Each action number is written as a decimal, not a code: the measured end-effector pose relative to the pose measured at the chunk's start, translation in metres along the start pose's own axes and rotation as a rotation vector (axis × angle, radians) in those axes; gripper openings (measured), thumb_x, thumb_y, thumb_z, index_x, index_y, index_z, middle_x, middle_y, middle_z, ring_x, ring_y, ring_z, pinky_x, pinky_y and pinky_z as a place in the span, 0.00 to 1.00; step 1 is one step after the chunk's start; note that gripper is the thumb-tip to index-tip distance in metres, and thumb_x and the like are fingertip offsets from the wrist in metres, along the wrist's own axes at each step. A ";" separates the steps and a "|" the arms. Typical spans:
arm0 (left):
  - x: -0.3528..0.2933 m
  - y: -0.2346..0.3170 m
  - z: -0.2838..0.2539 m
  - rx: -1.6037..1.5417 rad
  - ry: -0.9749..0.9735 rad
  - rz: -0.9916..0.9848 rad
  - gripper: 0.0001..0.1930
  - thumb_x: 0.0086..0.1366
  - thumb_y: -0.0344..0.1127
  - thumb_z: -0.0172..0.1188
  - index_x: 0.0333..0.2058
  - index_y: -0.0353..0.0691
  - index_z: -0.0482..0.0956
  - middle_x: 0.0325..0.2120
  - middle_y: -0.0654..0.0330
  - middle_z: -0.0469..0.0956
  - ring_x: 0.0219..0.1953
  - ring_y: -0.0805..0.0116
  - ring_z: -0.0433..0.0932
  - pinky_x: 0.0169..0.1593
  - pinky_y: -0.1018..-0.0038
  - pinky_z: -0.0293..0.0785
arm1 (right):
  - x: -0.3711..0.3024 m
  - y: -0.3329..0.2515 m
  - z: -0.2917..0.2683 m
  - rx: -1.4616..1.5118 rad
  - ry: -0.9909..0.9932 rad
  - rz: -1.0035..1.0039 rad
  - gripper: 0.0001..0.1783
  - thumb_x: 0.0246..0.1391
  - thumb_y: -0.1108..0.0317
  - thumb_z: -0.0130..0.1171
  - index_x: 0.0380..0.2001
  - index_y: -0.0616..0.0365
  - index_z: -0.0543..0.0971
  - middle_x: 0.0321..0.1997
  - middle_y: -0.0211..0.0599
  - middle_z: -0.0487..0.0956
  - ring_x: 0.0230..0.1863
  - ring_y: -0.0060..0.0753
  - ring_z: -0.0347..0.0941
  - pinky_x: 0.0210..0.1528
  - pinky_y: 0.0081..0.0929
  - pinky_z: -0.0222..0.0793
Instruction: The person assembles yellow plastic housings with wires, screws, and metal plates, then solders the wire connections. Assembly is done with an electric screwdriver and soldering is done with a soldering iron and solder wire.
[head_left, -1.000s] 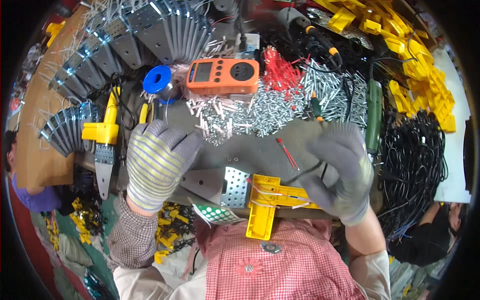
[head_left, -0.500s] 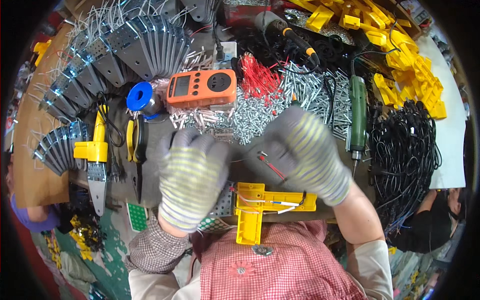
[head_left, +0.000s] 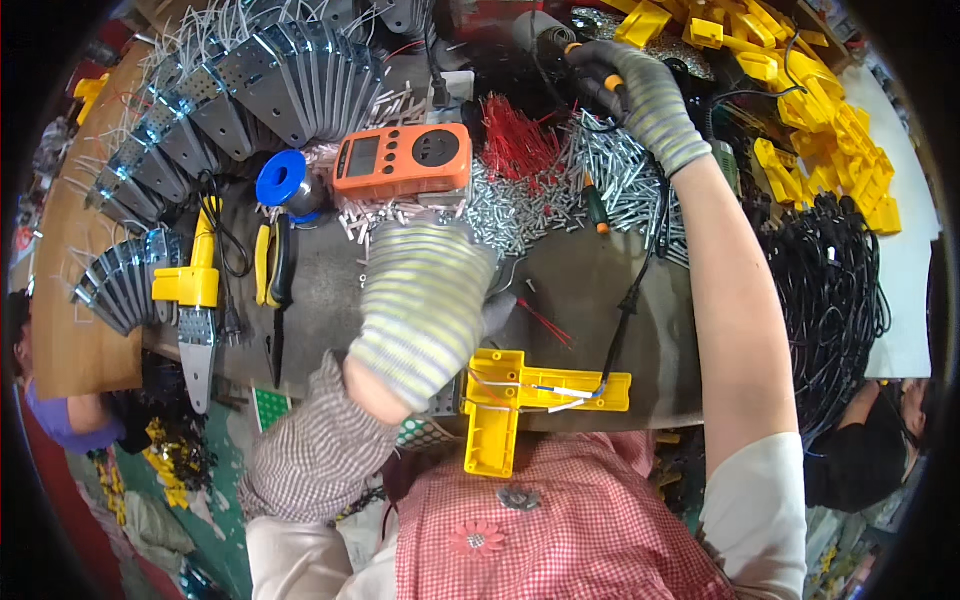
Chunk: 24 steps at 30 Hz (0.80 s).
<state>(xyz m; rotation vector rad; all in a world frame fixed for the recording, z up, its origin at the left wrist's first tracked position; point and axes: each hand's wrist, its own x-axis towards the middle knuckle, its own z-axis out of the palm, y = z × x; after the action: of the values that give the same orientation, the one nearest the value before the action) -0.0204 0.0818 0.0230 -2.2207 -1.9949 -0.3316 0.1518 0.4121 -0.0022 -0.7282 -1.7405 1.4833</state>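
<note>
My right hand (head_left: pixel 645 100), in a striped glove, has reached to the back and closes round the black-and-orange handle of a soldering iron (head_left: pixel 612 83), whose front end points at a coiled holder (head_left: pixel 545 35). Over the middle of the bench is my gloved left hand (head_left: pixel 425 305), fingers curled and mostly hidden. A thin grey wire (head_left: pixel 513 272) shows beside its fingers. At the front edge lies a yellow T-shaped housing half (head_left: pixel 492 440) with white, blue and black leads in it. Two red-sleeved leads (head_left: pixel 545 322) rest on the bench behind it.
Piled metal pins (head_left: pixel 510 225) and red parts (head_left: pixel 515 140) lie behind an orange meter (head_left: pixel 400 165) and around it. A solder spool (head_left: pixel 285 185), pliers (head_left: pixel 270 265) and a finished yellow tool (head_left: pixel 190 285) are left. Black cords (head_left: pixel 820 310) and yellow housings (head_left: pixel 840 130) crowd the right.
My right hand has moved from above the housing to the back and taken hold of the soldering iron. My left hand has shifted slightly right and farther away.
</note>
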 end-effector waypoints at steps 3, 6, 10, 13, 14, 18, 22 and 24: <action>0.015 -0.004 0.014 -0.033 -0.283 -0.029 0.12 0.57 0.46 0.74 0.31 0.46 0.86 0.34 0.57 0.82 0.43 0.53 0.82 0.50 0.53 0.75 | -0.038 -0.036 0.027 -0.465 0.052 -0.523 0.13 0.63 0.80 0.68 0.50 0.61 0.86 0.49 0.36 0.88 0.49 0.23 0.84 0.56 0.21 0.78; 0.005 -0.006 0.033 -0.046 -0.274 0.004 0.12 0.58 0.46 0.72 0.33 0.44 0.85 0.34 0.55 0.83 0.43 0.51 0.83 0.48 0.52 0.76 | -0.073 -0.055 0.037 -0.300 0.283 -0.627 0.13 0.64 0.76 0.70 0.51 0.61 0.86 0.48 0.32 0.88 0.49 0.22 0.83 0.56 0.22 0.78; -0.013 -0.002 0.002 -0.285 -0.027 0.001 0.06 0.61 0.34 0.69 0.36 0.43 0.82 0.36 0.56 0.82 0.42 0.51 0.83 0.47 0.52 0.77 | -0.134 -0.083 0.034 -0.140 0.608 -0.390 0.12 0.65 0.68 0.71 0.49 0.59 0.83 0.49 0.28 0.87 0.43 0.24 0.83 0.48 0.24 0.78; -0.044 -0.006 -0.025 -0.569 0.050 -0.042 0.06 0.62 0.28 0.66 0.39 0.43 0.84 0.36 0.56 0.81 0.41 0.53 0.82 0.47 0.55 0.77 | -0.167 -0.079 0.034 0.210 0.675 -0.298 0.12 0.71 0.62 0.66 0.51 0.55 0.83 0.44 0.26 0.83 0.37 0.23 0.80 0.45 0.23 0.77; -0.054 -0.007 -0.029 -0.648 0.097 -0.039 0.08 0.63 0.26 0.64 0.40 0.43 0.85 0.36 0.57 0.81 0.40 0.54 0.81 0.48 0.57 0.77 | -0.169 -0.083 0.043 0.376 0.739 -0.149 0.13 0.72 0.56 0.63 0.48 0.53 0.83 0.40 0.27 0.82 0.34 0.24 0.79 0.39 0.23 0.78; -0.079 -0.002 -0.029 -0.782 0.040 -0.043 0.08 0.66 0.27 0.62 0.40 0.46 0.87 0.36 0.57 0.80 0.40 0.55 0.80 0.47 0.61 0.76 | -0.192 -0.069 0.058 0.591 0.550 0.146 0.15 0.70 0.56 0.67 0.53 0.50 0.81 0.42 0.32 0.86 0.33 0.32 0.83 0.37 0.34 0.84; -0.077 0.004 -0.020 -0.787 0.085 -0.054 0.08 0.66 0.28 0.62 0.41 0.46 0.87 0.35 0.57 0.80 0.40 0.56 0.80 0.46 0.61 0.76 | -0.196 -0.059 0.073 0.601 0.518 0.187 0.14 0.70 0.55 0.65 0.50 0.51 0.81 0.39 0.31 0.84 0.30 0.31 0.80 0.34 0.33 0.81; -0.076 0.005 -0.020 -0.700 0.116 -0.027 0.08 0.66 0.28 0.62 0.40 0.45 0.87 0.35 0.56 0.79 0.38 0.56 0.80 0.44 0.62 0.76 | -0.198 -0.058 0.080 0.550 0.479 0.151 0.12 0.69 0.59 0.67 0.45 0.56 0.82 0.40 0.31 0.83 0.35 0.25 0.80 0.40 0.28 0.82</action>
<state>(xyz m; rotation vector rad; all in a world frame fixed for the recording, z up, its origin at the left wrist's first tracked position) -0.0242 0.0034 0.0231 -2.4415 -2.0555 -1.3011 0.2031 0.1980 0.0165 -0.8375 -0.8820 1.6204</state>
